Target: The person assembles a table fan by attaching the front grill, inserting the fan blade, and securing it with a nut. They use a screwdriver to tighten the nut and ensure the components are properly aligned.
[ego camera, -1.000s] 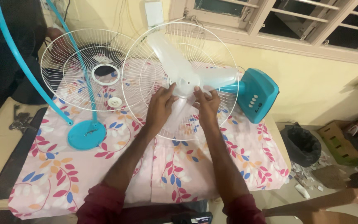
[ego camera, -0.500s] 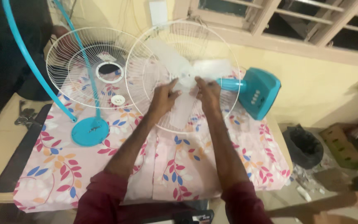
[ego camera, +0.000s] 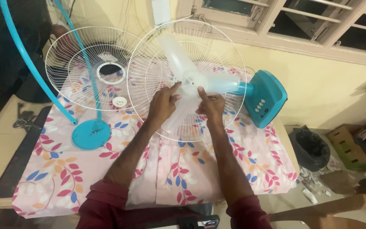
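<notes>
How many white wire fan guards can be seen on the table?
2. One round white wire fan guard leans at the back left, with an open ring at its centre. The other white wire guard sits behind the translucent three-blade fan propeller, which both hands touch: left hand, right hand.

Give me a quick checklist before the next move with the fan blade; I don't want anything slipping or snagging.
1. Both hands on the hub: left hand and right hand touch the translucent blade at its centre. Ok.
2. Blade inside the rear guard, not caught in the wires. Cannot tell.
3. Teal fan body lying on the floral cloth, away from the edge. Not ok: it sits at the table's right edge.
4. Loose front guard apart from the hands. Ok, though it overlaps the rear guard.
5. Small white cap within sight on the cloth. Ok.
</notes>
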